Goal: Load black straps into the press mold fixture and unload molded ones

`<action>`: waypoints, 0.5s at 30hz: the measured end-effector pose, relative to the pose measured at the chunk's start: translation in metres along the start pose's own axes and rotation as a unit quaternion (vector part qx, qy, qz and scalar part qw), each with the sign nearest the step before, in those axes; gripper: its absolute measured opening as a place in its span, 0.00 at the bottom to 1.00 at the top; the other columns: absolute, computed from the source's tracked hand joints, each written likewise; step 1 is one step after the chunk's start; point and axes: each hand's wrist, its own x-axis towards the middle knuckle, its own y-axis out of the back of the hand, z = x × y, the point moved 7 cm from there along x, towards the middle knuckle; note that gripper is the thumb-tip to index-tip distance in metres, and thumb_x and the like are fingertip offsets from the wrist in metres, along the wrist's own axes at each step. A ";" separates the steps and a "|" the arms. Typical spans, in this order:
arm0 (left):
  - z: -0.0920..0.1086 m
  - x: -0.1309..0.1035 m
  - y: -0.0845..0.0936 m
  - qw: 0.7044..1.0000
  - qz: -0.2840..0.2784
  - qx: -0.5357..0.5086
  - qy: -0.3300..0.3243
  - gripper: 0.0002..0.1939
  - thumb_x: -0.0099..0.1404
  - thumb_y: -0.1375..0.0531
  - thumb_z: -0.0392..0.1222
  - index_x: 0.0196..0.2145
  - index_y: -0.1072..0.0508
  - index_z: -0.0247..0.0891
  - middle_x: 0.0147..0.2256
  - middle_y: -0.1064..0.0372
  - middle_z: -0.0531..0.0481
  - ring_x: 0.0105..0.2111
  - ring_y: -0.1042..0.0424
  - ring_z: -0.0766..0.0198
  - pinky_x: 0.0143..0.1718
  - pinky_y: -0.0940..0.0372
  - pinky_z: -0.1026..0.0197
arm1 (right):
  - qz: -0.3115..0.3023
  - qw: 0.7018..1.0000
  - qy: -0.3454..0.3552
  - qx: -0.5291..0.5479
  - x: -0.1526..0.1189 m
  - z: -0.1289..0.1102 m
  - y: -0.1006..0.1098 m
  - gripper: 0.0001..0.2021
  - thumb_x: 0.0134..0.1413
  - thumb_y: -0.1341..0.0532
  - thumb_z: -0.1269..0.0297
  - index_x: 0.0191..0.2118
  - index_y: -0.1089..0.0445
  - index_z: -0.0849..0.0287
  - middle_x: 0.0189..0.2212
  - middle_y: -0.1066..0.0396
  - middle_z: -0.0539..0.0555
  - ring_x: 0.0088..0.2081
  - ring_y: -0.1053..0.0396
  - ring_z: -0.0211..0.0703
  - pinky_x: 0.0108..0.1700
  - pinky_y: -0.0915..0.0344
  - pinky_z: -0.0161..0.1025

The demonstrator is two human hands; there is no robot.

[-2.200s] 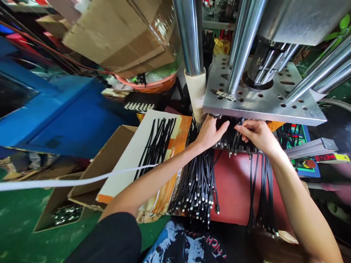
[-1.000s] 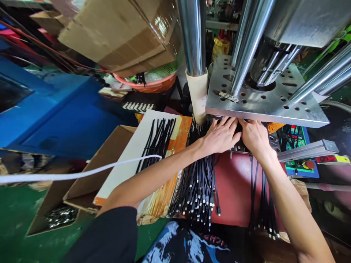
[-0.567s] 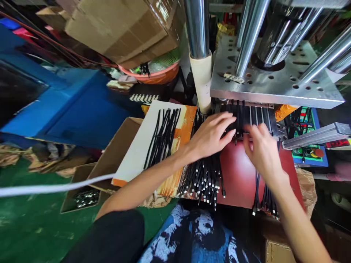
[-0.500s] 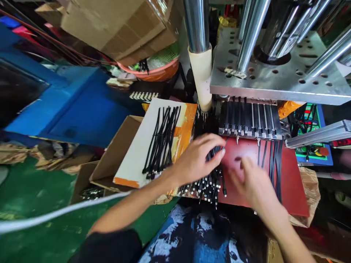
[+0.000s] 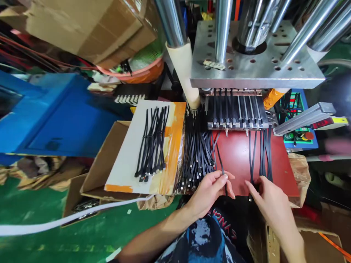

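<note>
head view: cable handling, i'd judge; left hand (image 5: 205,193) pinches black cable (image 5: 220,159), right hand (image 5: 274,204) at hanging cables (image 5: 262,155), can't tell grip, both nearside of slotted fixture (image 5: 238,126).

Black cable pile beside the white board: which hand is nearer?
Left. The left hand is just right of the cable pile, pinching a single cable. The right hand is farther right, by the hanging cables.

The mat (image 5: 236,157) is plain red; the floor (image 5: 109,237) looks green.
</note>
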 end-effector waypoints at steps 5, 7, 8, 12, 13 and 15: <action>-0.013 0.017 -0.008 0.986 -0.029 0.158 0.033 0.32 0.64 0.31 0.64 0.45 0.20 0.28 0.40 0.17 0.36 0.34 0.18 0.59 0.44 0.26 0.57 | 0.109 0.991 0.023 0.079 0.007 0.001 0.005 0.15 0.70 0.45 0.54 0.35 0.29 0.56 0.29 0.26 0.53 0.29 0.30 0.45 0.33 0.39 0.39; -0.013 0.022 -0.012 0.991 -0.028 0.126 0.041 0.32 0.62 0.29 0.63 0.46 0.20 0.28 0.44 0.17 0.33 0.40 0.17 0.54 0.50 0.26 0.53 | 0.082 0.975 0.074 0.194 -0.006 -0.006 0.007 0.16 0.70 0.43 0.51 0.34 0.29 0.55 0.26 0.29 0.50 0.27 0.32 0.43 0.32 0.37 0.38; -0.011 0.025 -0.015 0.994 -0.028 0.096 0.042 0.31 0.62 0.28 0.61 0.46 0.20 0.28 0.44 0.17 0.33 0.42 0.16 0.53 0.52 0.26 0.52 | 0.051 0.966 0.100 0.234 -0.013 -0.011 0.007 0.17 0.70 0.43 0.51 0.33 0.29 0.55 0.25 0.31 0.49 0.26 0.33 0.42 0.30 0.38 0.37; -0.003 0.025 -0.030 0.996 -0.064 0.006 0.064 0.25 0.62 0.27 0.57 0.44 0.19 0.30 0.40 0.16 0.36 0.37 0.16 0.56 0.47 0.25 0.56 | -0.100 0.942 0.164 0.274 -0.037 -0.019 -0.002 0.18 0.69 0.41 0.53 0.29 0.27 0.55 0.24 0.30 0.49 0.27 0.32 0.41 0.31 0.34 0.37; -0.003 0.021 -0.034 0.994 -0.085 0.014 0.068 0.25 0.63 0.28 0.57 0.43 0.19 0.30 0.38 0.16 0.36 0.35 0.17 0.57 0.44 0.25 0.57 | -0.133 0.936 0.168 0.279 -0.038 -0.018 -0.003 0.16 0.67 0.38 0.53 0.30 0.24 0.55 0.26 0.27 0.49 0.29 0.30 0.42 0.34 0.32 0.38; -0.006 0.010 -0.040 0.987 -0.128 0.068 0.069 0.25 0.65 0.30 0.59 0.41 0.19 0.30 0.34 0.17 0.38 0.31 0.18 0.59 0.40 0.25 0.59 | -0.166 0.916 0.159 0.328 -0.032 -0.015 -0.001 0.12 0.62 0.32 0.50 0.39 0.19 0.53 0.33 0.22 0.51 0.33 0.27 0.44 0.36 0.30 0.39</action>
